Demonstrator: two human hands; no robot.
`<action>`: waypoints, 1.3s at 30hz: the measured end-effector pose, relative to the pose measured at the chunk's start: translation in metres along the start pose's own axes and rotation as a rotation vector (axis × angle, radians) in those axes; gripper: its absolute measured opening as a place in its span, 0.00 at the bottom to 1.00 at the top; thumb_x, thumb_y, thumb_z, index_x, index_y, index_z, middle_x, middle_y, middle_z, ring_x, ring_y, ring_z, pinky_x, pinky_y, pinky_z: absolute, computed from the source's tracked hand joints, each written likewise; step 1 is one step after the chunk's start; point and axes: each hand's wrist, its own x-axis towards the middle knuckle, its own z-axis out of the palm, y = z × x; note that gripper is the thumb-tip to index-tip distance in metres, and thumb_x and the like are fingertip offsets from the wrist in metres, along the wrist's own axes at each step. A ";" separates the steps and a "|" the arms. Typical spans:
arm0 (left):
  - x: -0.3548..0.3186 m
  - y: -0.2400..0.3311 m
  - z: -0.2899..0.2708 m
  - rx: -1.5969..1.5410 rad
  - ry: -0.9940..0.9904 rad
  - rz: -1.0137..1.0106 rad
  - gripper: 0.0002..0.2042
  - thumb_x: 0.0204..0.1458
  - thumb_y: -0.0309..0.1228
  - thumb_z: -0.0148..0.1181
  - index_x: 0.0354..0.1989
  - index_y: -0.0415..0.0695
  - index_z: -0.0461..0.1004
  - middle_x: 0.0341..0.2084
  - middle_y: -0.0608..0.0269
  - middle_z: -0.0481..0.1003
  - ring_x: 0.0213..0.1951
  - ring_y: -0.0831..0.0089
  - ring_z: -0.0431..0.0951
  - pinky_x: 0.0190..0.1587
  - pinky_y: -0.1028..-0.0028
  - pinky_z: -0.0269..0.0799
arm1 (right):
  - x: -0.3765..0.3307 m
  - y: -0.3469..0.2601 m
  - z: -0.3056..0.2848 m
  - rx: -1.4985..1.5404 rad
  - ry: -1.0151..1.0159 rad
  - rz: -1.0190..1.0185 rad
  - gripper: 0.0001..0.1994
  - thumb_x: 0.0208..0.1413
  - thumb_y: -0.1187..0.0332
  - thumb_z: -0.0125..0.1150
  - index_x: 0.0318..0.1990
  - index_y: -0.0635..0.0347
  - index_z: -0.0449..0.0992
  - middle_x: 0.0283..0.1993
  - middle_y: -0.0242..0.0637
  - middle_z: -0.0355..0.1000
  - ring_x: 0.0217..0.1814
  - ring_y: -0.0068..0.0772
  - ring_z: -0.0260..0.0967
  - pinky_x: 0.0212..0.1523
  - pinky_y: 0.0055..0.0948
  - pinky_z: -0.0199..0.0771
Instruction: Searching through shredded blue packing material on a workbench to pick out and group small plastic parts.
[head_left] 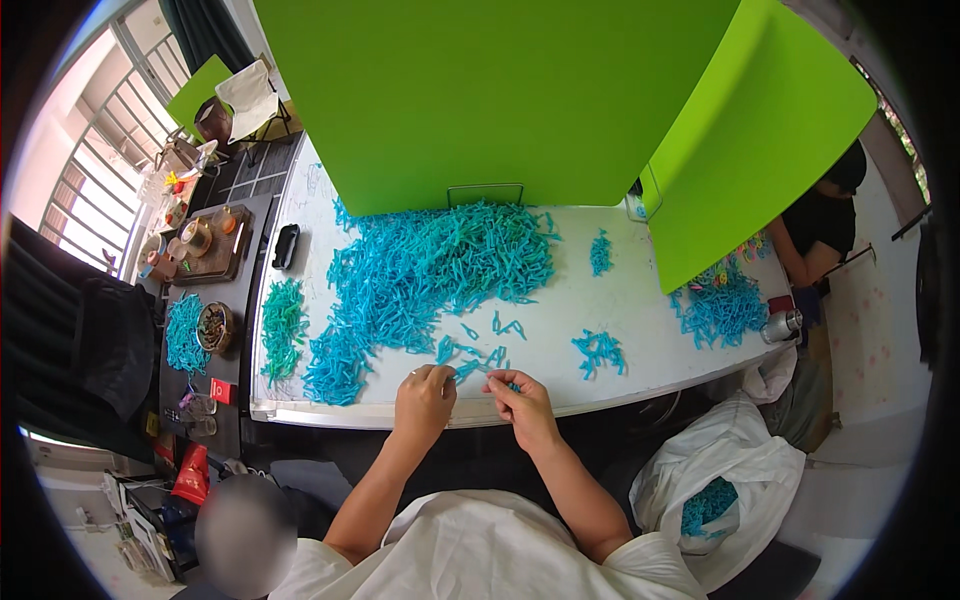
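Both my hands hover at the near edge of a white table, a short gap between them. My left hand [426, 400] is closed, its fingers and thumb pinched together; what they hold is hidden. My right hand [522, 408] pinches too, with a bit of blue plastic showing at its fingers. Just beyond the fingertips lie several loose, slim blue plastic pieces [497, 355], shaped like clothes pegs. Behind them spreads a large heap [400, 270] of the same pieces, greener toward the back right. A smaller cluster [598, 353] lies to the right of my right hand.
Tall green panels [500, 100] stand across the table's back and right. Left lie a green pile [284, 330] and a black tray [286, 247]. Beyond the right panel a person [820, 230] sits by another blue pile [722, 308]. A white sack [720, 450] holds blue pieces.
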 end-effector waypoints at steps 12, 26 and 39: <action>-0.003 0.012 -0.016 -0.669 -0.125 -0.201 0.04 0.54 0.24 0.62 0.34 0.37 0.77 0.27 0.62 0.75 0.30 0.75 0.77 0.32 0.74 0.74 | -0.008 0.013 0.018 0.012 -0.058 0.018 0.04 0.60 0.73 0.58 0.40 0.62 0.73 0.35 0.34 0.73 0.22 0.12 0.54 0.23 0.15 0.52; -0.022 0.001 0.007 -1.220 -0.301 -0.691 0.08 0.60 0.29 0.58 0.40 0.35 0.77 0.32 0.63 0.78 0.32 0.79 0.76 0.37 0.77 0.73 | -0.017 0.003 0.017 0.014 -0.130 -0.019 0.04 0.58 0.76 0.58 0.39 0.61 0.71 0.30 0.35 0.73 0.22 0.13 0.56 0.22 0.15 0.54; -0.018 0.005 0.006 -1.156 -0.300 -0.681 0.08 0.60 0.29 0.57 0.40 0.35 0.76 0.32 0.64 0.78 0.31 0.80 0.76 0.35 0.77 0.80 | -0.017 0.003 0.013 0.050 -0.116 0.030 0.04 0.56 0.78 0.58 0.37 0.62 0.70 0.28 0.37 0.72 0.20 0.14 0.55 0.20 0.15 0.51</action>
